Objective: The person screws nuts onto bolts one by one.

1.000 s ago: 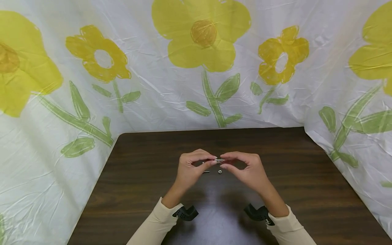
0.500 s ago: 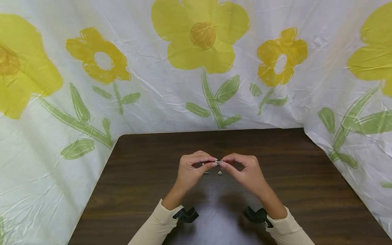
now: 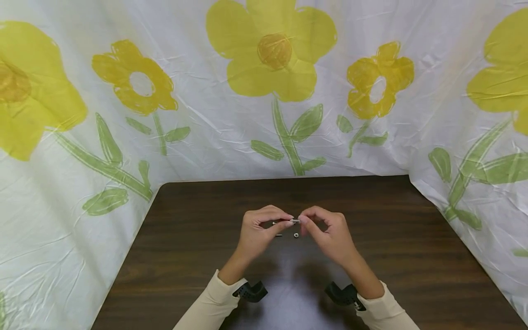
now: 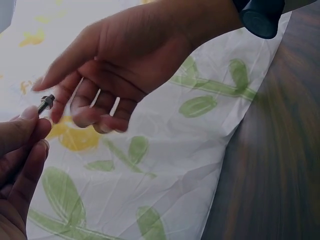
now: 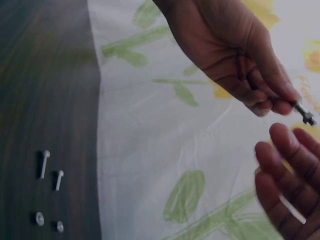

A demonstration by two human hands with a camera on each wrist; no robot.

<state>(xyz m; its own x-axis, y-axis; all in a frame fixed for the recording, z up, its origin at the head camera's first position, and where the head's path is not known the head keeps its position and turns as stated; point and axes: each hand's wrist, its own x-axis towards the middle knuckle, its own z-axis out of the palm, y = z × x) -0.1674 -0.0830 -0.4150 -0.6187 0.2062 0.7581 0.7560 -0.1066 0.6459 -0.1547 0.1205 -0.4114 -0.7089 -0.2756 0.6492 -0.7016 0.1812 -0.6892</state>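
My left hand (image 3: pixel 257 227) pinches a small metal bolt (image 4: pixel 42 106) between thumb and fingertips. A nut (image 4: pixel 46 101) sits on the bolt near its free end, which points toward my right hand (image 3: pixel 330 233). In the left wrist view the right thumb and index finger stand apart on either side of the nut. Seen from the right wrist, the right fingers (image 5: pixel 285 140) are extended just below the bolt's end. The head view shows the right fingertips right at the bolt's tip.
On the dark wooden table (image 3: pixel 185 256) lie two loose bolts, a longer one (image 5: pixel 45 164) and a shorter one (image 5: pixel 59 180). Two nuts, one larger (image 5: pixel 39 218) and one smaller (image 5: pixel 60 226), lie by them. A flowered white cloth (image 3: pixel 198 137) hangs around the table's back and sides.
The right fingertips have come in from the right to the bolt's end, and the right hand has turned slightly. The left hand keeps its pinch almost in place.
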